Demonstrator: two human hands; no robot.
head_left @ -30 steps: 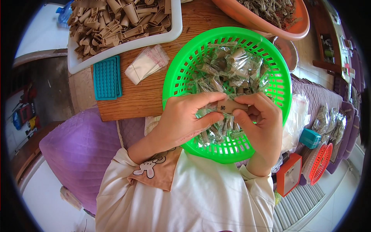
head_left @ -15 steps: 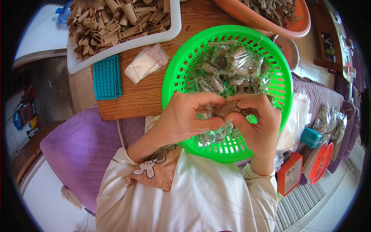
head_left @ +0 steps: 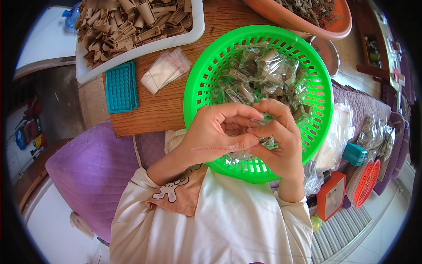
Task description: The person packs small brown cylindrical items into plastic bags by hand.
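Observation:
Over the near part of a green plastic basket (head_left: 323, 132), my two hands meet fingertip to fingertip. My left hand (head_left: 215, 130) is curled closed around a small clear plastic bag (head_left: 215, 148); a see-through strip of it with red print lies along the base of the thumb. My right hand (head_left: 281, 138) has its fingers bent in, the tips pinching at the bag's edge beside my left fingertips. The brown piece between the hands is mostly hidden by the fingers. Inside the basket lie several brown pieces in clear bags (head_left: 270, 66).
A white tub (head_left: 200, 26) heaped with loose brown half-tube pieces (head_left: 132, 31) stands at the far left. Flat clear bags (head_left: 165, 72) and teal ridged trays (head_left: 121, 88) lie on the wooden table (head_left: 154, 116). At the far right is an orange basin (head_left: 338, 33) of dried plant matter.
The brown piece that showed between my fingertips is now hidden. My right hand has shifted left, and its fingers have turned over to meet the left ones.

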